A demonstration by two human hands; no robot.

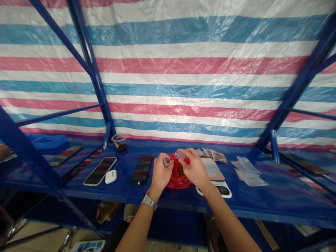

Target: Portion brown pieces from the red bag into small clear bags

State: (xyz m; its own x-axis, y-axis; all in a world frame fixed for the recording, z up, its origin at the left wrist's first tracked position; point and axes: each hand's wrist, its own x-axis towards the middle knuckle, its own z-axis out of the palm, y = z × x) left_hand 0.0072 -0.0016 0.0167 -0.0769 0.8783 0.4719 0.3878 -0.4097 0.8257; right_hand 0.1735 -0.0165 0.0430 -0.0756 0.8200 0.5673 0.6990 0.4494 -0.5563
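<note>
My left hand (161, 174) is closed on a small clear plastic cup (166, 161), tilted, with some brown bits showing in it. In my right hand (194, 168) is another small clear cup (179, 155), tipped on its side; its contents cannot be made out. Both hands are over an opened red plastic bag (176, 182), where small brown pieces (180, 171) show inside. Just right of the bag lies a white digital scale (228, 193) with a pale, flat weighing plate (213, 169), partly behind my right forearm.
Filled small packets (219, 156) lie behind the scale, flat clear bags (248, 171) to its right. Leftward are a black phone (141, 169), a white earphone case (110, 176), a light-edged phone (100, 171) and a cup of dark liquid (120, 142). Blue metal posts (97, 84) flank the shelf.
</note>
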